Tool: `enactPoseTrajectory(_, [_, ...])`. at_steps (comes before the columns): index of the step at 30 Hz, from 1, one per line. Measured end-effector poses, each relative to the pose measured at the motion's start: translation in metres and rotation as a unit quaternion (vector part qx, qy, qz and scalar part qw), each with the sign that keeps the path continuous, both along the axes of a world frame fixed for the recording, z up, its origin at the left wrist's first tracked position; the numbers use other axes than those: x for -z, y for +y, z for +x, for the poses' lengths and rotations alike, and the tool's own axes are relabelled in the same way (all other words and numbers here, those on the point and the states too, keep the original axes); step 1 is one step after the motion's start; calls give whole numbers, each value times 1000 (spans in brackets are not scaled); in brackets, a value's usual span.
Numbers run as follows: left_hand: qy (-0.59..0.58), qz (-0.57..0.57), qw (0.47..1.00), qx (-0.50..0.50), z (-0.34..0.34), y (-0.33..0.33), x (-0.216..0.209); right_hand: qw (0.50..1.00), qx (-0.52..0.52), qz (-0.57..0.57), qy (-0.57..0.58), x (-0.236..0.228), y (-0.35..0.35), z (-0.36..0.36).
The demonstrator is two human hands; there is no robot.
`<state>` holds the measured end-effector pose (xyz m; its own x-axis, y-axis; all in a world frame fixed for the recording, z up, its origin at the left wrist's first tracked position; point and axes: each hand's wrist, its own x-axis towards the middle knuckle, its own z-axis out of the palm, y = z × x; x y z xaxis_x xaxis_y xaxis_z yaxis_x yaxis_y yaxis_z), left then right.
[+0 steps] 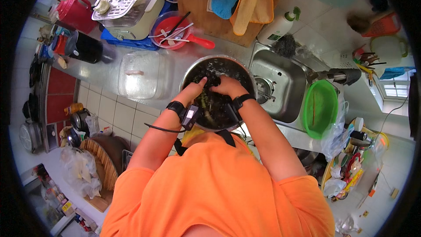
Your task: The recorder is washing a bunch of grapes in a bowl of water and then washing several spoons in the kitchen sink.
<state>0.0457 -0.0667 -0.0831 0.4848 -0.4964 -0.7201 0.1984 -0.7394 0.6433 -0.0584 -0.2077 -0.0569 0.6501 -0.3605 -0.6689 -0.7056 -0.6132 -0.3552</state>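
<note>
Hands [194, 90] [228, 86], half-closed, hold a dark clump [213, 80] short of the far basin rim [218, 56].

Honestly can't tell what the dark clump [213, 80] in the round metal basin [244, 66] is; bare left hand [194, 90] and bare right hand [230, 86] are partly hidden.

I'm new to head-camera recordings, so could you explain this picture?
There is no machine here: just a person's two bare hands. One wide fisheye camera, worn on the head, looks down, so straight edges bend. The left hand and right hand are inside a metal basin of liquid, with a dark clump between them; how they grip it is unclear. Black straps circle both wrists. On the metal counter, a clear container and a red bowl of utensils lie to the left, with a sink and a green basin to the right.
</note>
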Motion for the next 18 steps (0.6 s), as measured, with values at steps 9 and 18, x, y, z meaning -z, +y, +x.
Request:
enactPoseTrajectory(9, [216,-191,940,-184,-23,7,-17,930,126,151,-310,12,-10,-48])
enactPoseTrajectory(18, [16,19,999,-25,-20,20,-39,981,121,-109,-105,-1,-18,-16])
